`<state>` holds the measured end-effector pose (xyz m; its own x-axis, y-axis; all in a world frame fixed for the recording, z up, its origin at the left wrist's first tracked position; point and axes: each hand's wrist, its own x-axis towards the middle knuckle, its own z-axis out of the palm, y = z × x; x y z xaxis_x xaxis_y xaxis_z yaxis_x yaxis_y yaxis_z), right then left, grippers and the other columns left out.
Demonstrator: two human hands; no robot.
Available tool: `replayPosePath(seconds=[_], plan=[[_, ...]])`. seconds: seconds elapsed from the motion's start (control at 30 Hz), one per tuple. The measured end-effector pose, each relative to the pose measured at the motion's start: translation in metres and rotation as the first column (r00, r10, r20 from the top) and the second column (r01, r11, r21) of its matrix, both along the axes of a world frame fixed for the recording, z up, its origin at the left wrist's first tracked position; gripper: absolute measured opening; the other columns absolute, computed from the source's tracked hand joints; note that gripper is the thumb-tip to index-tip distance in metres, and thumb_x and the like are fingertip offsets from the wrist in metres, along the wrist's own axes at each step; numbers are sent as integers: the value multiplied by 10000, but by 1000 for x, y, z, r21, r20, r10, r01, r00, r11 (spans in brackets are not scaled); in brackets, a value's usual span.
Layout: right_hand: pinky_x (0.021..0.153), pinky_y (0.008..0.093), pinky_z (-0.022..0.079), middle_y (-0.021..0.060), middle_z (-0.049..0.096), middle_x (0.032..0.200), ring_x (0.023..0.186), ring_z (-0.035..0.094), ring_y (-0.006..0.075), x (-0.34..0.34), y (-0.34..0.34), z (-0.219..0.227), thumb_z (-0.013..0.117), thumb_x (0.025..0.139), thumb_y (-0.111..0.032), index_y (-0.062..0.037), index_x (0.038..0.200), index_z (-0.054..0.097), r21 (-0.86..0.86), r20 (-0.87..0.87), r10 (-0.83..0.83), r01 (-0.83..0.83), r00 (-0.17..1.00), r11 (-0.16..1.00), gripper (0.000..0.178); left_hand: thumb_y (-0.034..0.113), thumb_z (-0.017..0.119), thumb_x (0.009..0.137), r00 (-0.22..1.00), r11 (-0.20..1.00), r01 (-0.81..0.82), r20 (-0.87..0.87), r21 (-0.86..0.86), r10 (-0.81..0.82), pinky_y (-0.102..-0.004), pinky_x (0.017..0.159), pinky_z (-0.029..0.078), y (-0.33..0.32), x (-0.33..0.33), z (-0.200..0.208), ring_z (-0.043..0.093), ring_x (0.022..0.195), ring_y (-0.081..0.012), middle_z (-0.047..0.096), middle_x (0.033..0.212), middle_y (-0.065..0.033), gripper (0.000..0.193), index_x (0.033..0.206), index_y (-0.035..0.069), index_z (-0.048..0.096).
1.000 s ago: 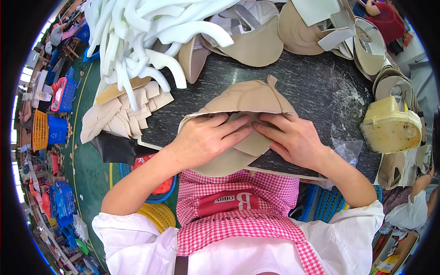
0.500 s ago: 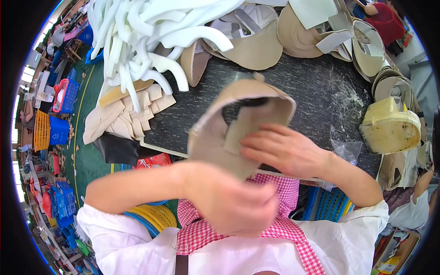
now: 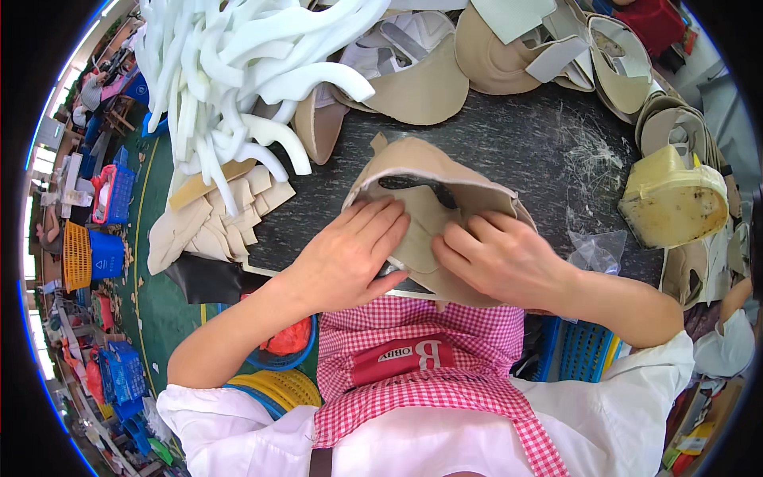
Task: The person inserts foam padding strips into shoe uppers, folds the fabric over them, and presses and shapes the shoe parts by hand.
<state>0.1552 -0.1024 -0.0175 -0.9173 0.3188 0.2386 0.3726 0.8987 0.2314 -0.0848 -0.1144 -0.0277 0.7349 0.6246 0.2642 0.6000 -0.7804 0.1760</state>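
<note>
Beige cap piece [image 3: 433, 187]; white foam strips [image 3: 238, 71]; black speckled table [image 3: 524, 151]; red-white checked apron [image 3: 429, 366]; yellowish, perhaps stained, tub [image 3: 671, 199].

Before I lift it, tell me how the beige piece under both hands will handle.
The beige piece is probably floppy: it arches and folds under the left hand and right hand. It looks thin, so likely light. Its curled, open shape would probably sag or collapse rather than roll.
</note>
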Motion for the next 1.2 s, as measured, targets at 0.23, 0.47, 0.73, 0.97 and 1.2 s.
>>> replayPosePath(seconds=[0.23, 0.47, 0.73, 0.97, 1.2], plan=[[423, 263, 460, 53, 524, 790, 498, 583, 144, -16, 26, -21, 563, 785, -157, -50, 916, 527, -142, -266, -214, 181, 940, 973, 173, 212, 707, 755, 939, 959, -192, 244, -209, 241, -393, 887, 485, -9, 6, -8, 597, 1039, -332, 581, 1192, -191, 487, 1157, -32, 581], [548, 278, 530, 58, 608, 915, 661, 655, 188, -7, 12, -14, 646, 780, -257, -92, 1232, 513, -188, -150, -273, 243, 950, 952, 499, 51, 579, 798, 839, 708, -283, 192, -647, 510, -382, 764, 522, 17, -6, 6, 640, 859, -317, 649, 976, -164, 310, 1105, 36, 618], [728, 307, 553, 14, 612, 1136, 917, 647, 204, 8, 20, -20, 578, 746, -164, -179, 1119, 645, -285, -230, -159, 89, 960, 954, 379, 95, 639, 772, 994, 976, 96, 76, -196, -82, -471, 1026, 359, -3, -8, -14, 421, 1249, -341, 456, 1339, -152, 461, 1227, 65, 565], [806, 348, 483, 33, 597, 918, 902, 580, 247, 44, 21, 0, 632, 670, -105, -105, 942, 656, -627, -215, 42, -171, 976, 760, 273, 94, 639, 737, 954, 852, 281, 31, -441, -299, -459, 1019, 375, 23, -28, -3, 472, 1222, -309, 435, 1383, -136, 489, 1220, 71, 562], [774, 292, 458, 141, 607, 1090, 837, 573, 162, 65, 3, 10, 435, 896, -43, 31, 1072, 603, -652, -757, -591, -268, 278, 709, 254, 33, 613, 717, 977, 967, 211, -45, 141, -207, -407, 962, 444, 31, 34, 2, 574, 1110, -246, 584, 1236, -90, 459, 1174, 63, 587]])
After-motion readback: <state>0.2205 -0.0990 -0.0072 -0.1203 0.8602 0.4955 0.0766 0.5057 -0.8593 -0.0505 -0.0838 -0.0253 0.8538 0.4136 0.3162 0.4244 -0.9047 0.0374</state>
